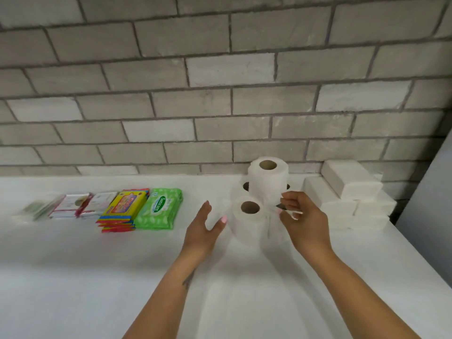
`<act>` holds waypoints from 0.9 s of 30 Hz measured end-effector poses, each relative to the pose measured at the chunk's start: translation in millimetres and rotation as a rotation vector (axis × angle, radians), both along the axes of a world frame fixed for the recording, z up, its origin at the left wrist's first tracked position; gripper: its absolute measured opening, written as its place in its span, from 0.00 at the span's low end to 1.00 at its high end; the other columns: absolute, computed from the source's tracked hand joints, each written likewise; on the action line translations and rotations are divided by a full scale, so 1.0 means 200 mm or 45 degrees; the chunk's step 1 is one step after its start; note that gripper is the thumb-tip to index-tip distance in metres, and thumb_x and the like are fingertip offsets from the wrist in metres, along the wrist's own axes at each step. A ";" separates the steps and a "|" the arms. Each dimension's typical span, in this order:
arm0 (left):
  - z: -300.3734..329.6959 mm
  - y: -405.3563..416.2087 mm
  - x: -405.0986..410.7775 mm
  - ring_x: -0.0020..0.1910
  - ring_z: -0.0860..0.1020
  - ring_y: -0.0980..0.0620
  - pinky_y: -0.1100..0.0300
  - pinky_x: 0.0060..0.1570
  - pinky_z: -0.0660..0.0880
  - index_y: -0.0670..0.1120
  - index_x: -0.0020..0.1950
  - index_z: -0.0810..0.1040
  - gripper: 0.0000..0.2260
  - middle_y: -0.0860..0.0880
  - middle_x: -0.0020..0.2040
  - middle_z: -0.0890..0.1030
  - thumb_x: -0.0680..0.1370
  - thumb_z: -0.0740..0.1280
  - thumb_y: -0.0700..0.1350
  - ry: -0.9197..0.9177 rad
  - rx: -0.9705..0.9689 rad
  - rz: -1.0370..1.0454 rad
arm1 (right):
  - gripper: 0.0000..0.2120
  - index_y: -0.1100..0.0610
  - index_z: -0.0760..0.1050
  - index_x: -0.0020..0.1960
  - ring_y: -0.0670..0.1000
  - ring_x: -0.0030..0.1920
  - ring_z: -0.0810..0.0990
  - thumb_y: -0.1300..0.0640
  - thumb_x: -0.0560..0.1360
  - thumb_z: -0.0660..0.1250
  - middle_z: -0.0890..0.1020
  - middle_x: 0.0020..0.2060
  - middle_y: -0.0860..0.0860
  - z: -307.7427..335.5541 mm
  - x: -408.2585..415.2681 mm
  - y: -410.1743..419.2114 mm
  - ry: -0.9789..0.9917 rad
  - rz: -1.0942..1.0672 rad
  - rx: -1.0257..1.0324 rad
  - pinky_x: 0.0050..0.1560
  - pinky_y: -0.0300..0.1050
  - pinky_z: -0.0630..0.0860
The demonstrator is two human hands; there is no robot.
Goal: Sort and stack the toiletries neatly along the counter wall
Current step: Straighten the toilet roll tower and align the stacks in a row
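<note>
Rear rolls (pixel 245 186) (mostly hidden)

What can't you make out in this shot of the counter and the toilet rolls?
Head view only:
- Bottom layer of toilet rolls: the top roll and right hand cover part of it, so the count is unclear.
- Right hand: fingers curled at the rolls; whether they pinch paper cannot be told.
- Far-left packets: blurred, labels unreadable.
- Folded tissue stacks: white on white, so the number of packs is unclear.
</note>
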State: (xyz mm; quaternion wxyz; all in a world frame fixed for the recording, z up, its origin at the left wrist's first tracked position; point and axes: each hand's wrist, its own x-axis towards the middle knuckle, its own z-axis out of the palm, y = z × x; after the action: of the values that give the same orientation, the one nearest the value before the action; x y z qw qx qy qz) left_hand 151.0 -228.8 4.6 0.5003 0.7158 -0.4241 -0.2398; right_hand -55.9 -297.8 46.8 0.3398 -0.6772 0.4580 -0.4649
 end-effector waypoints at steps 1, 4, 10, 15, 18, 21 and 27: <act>0.00 0.03 0.03 0.69 0.68 0.54 0.56 0.70 0.64 0.48 0.74 0.62 0.28 0.52 0.71 0.69 0.76 0.68 0.50 0.043 -0.034 0.044 | 0.14 0.49 0.75 0.52 0.41 0.47 0.78 0.65 0.71 0.69 0.80 0.44 0.41 0.00 0.03 0.03 -0.017 0.032 0.003 0.50 0.37 0.74; 0.01 0.12 0.13 0.63 0.74 0.52 0.62 0.61 0.68 0.46 0.67 0.71 0.18 0.50 0.63 0.76 0.77 0.66 0.44 0.122 -0.134 0.146 | 0.14 0.48 0.74 0.51 0.42 0.47 0.78 0.64 0.72 0.68 0.79 0.44 0.38 0.00 0.15 0.11 -0.015 0.119 0.042 0.45 0.31 0.71; 0.04 0.25 0.43 0.62 0.75 0.49 0.61 0.60 0.69 0.43 0.62 0.73 0.14 0.48 0.61 0.77 0.76 0.67 0.38 0.087 -0.145 0.242 | 0.15 0.48 0.72 0.54 0.41 0.46 0.77 0.61 0.71 0.69 0.79 0.47 0.42 -0.04 0.46 0.26 0.024 0.202 0.132 0.43 0.29 0.70; 0.05 0.32 0.69 0.66 0.72 0.48 0.52 0.67 0.68 0.43 0.65 0.72 0.18 0.46 0.66 0.74 0.75 0.68 0.40 -0.041 -0.056 0.187 | 0.17 0.48 0.70 0.57 0.43 0.46 0.77 0.58 0.71 0.71 0.77 0.50 0.43 -0.03 0.77 0.36 0.065 0.221 0.203 0.40 0.28 0.69; 0.05 0.33 0.82 0.67 0.71 0.49 0.50 0.68 0.67 0.44 0.67 0.71 0.21 0.47 0.67 0.73 0.74 0.68 0.42 -0.058 0.020 0.123 | 0.19 0.51 0.70 0.59 0.46 0.47 0.76 0.58 0.72 0.71 0.77 0.53 0.45 -0.03 0.93 0.40 0.070 0.195 0.238 0.42 0.33 0.71; 0.03 0.32 0.90 0.68 0.70 0.48 0.53 0.68 0.66 0.45 0.66 0.71 0.23 0.47 0.66 0.74 0.72 0.69 0.45 -0.076 0.068 0.065 | 0.21 0.53 0.69 0.62 0.47 0.48 0.76 0.58 0.71 0.71 0.76 0.55 0.46 -0.06 1.07 0.43 0.081 0.167 0.296 0.47 0.39 0.70; 0.06 0.21 0.97 0.72 0.63 0.49 0.62 0.67 0.58 0.41 0.73 0.64 0.25 0.45 0.73 0.66 0.77 0.65 0.41 -0.269 0.138 -0.013 | 0.23 0.53 0.67 0.64 0.47 0.48 0.75 0.58 0.72 0.70 0.73 0.55 0.47 -0.12 1.22 0.44 0.156 0.147 0.415 0.47 0.38 0.67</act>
State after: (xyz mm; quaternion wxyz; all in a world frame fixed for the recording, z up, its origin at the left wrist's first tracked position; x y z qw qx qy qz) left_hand 344.7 -187.0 16.2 0.4122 0.7609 -0.4645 -0.1883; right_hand 188.7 -209.1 23.6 0.4426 -0.6655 0.5075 -0.3220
